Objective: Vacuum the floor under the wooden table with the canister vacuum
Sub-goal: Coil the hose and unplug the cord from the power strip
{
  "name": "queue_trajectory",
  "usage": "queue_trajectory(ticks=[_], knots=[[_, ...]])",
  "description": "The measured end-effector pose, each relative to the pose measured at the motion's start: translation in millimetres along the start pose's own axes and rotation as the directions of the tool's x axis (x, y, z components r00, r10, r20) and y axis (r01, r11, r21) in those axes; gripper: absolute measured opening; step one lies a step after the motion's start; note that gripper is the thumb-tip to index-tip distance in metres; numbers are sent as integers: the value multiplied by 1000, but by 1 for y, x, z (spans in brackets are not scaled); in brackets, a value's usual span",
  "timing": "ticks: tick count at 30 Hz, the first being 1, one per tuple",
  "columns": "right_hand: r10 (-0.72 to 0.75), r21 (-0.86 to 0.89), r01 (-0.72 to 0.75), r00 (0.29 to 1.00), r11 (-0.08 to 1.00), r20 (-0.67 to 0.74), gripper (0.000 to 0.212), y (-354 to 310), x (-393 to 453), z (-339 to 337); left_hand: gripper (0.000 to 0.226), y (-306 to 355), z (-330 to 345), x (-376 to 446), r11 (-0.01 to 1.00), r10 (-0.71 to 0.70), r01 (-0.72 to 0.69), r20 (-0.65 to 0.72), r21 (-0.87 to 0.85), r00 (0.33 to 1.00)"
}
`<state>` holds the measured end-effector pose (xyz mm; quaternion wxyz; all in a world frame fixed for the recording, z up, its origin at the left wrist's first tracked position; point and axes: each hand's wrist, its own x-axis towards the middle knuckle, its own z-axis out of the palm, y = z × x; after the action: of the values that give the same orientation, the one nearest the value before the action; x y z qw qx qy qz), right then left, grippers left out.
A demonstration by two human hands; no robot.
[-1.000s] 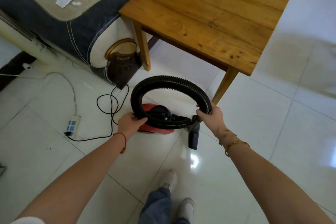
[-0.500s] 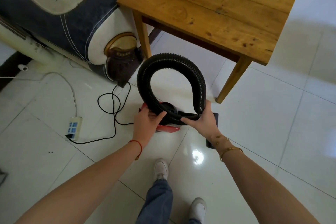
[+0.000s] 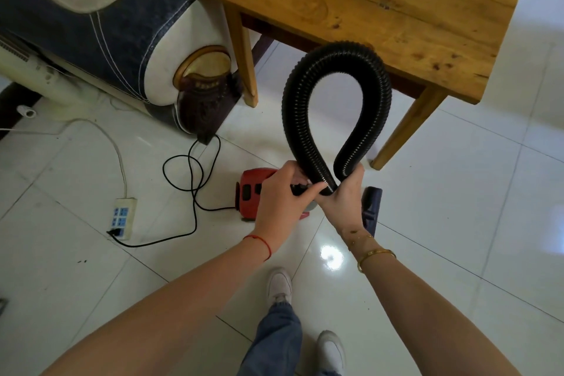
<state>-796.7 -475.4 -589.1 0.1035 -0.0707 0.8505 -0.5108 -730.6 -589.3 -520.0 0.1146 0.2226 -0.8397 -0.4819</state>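
**A:** What worries you from here?

**B:** The hose (image 3: pixel 308 143). I have it bent into a tight upright loop, both ends pinched together in front of me. My left hand (image 3: pixel 282 192) has its fingers curled round the end nearest the vacuum, and my right hand (image 3: pixel 343 192) grips the other end from beneath. If I let one side go, I judge the loop will spring open and could whip against the wooden table (image 3: pixel 381 0), whose near edge sits just behind the top of the loop.

**A:** Anything underfoot?

**B:** Yes. The black power cord (image 3: pixel 192 168) lies in loose coils on the floor between the canister vacuum (image 3: pixel 250 192) and the power strip (image 3: pixel 122 218). Pulling the canister toward the table could snag those coils or tug the plug out. The nozzle (image 3: pixel 372 207) hangs low behind my right wrist, so I could also knock it against the table leg (image 3: pixel 406 128).

**A:** And the vacuum itself, how does it look?

**B:** Small, red, boxy body with dark vents on the end facing the cord. It sits on the white tiles directly beneath my hands, near the table's front corner, mostly hidden by my left hand. The hose is black, ribbed and evidently flexible.

**A:** Is it running?

**B:** I cannot tell.
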Motion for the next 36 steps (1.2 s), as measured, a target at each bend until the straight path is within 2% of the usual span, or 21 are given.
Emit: queue_trajectory(ticks=[3, 7, 12, 19, 23, 29, 33, 36], knots=[[-6, 40, 9, 999, 999, -53, 71, -3, 15, 4, 32, -8, -2, 8, 999, 21, -23, 43, 37, 999], [-14, 52, 18, 997, 999, -74, 68, -13, 35, 6, 34, -46, -5, 9, 984, 46, -68, 131, 166, 990], [-51, 94, 56, 997, 994, -50, 68, -19, 53, 12, 43, -115, -3, -5, 912, -127, 51, 163, 407, 978], [-183, 101, 184, 983, 978, -23, 60, -7, 53, 32, 59, -206, -1, -8, 823, -304, 146, 209, 549, 929], [-261, 57, 263, 964, 963, -41, 59, 3, 54, 39, 65, -248, 8, -5, 791, -337, 128, 252, 598, 907], [-383, -13, 383, 924, 924, -5, 64, 18, 46, 53, 72, -288, 33, 13, 806, -333, 124, 270, 578, 904], [-310, -75, 309, 951, 948, -5, 65, 30, 42, 61, 75, -306, 44, 23, 814, -383, 162, 306, 557, 872], [-321, -108, 316, 947, 942, -29, 60, 36, 45, 65, 76, -322, 47, 28, 813, -428, 192, 340, 550, 837]])
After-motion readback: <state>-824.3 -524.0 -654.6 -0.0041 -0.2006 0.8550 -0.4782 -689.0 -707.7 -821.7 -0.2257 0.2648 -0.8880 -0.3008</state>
